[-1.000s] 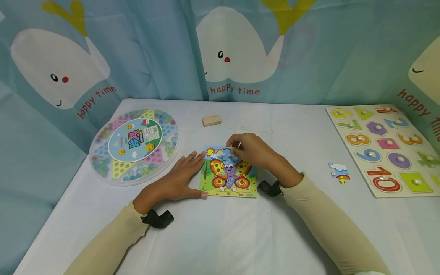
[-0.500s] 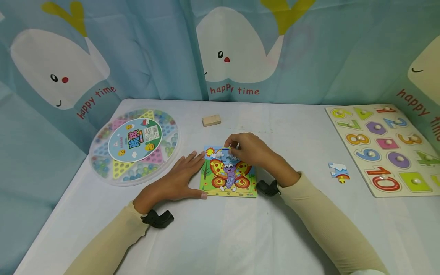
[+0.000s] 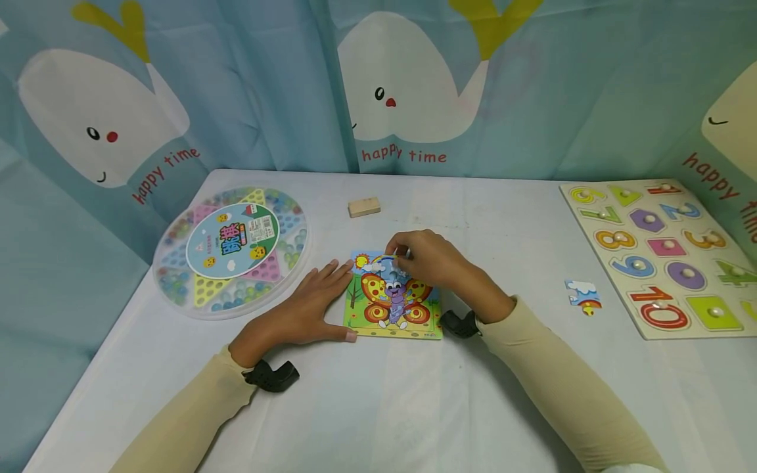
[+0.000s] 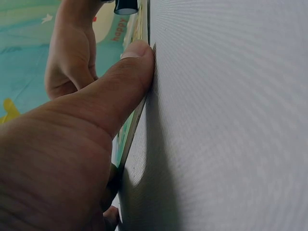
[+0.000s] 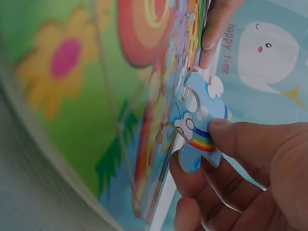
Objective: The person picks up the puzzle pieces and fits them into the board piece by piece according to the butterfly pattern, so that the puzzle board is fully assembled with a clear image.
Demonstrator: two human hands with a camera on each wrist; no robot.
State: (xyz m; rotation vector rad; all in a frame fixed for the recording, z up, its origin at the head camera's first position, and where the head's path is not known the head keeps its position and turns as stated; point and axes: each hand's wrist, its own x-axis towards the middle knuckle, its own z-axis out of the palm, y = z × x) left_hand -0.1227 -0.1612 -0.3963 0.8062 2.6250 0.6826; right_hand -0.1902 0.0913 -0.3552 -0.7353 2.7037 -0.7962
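In the head view, a square butterfly jigsaw puzzle (image 3: pixel 396 315) lies on the white-covered table. My left hand (image 3: pixel 307 309) rests flat at its left side, fingers spread, with fingertips and thumb at the edge. The left wrist view shows that thumb (image 4: pixel 127 74) stretched along the board's edge. Over the puzzle's upper part, my right hand (image 3: pixel 432 259) pinches a puzzle piece. Seen by the right wrist camera, this blue puzzle piece (image 5: pixel 202 126) bears a rainbow and clouds, and tilts up from the board between thumb and fingers. Some of the puzzle's top right is hidden by the right hand.
A loose puzzle piece (image 3: pixel 584 297) lies to the right, near a number-and-shape peg board (image 3: pixel 603 263). At left sits a round Chinese checkers box (image 3: pixel 296 269). A small wooden block (image 3: pixel 363 207) lies behind the puzzle. A whale-print curtain (image 3: pixel 284 85) borders the table's back.
My right hand has shifted very slightly to the left over the puzzle's top, still pinching the piece. The left hand and the puzzle board stay in place.
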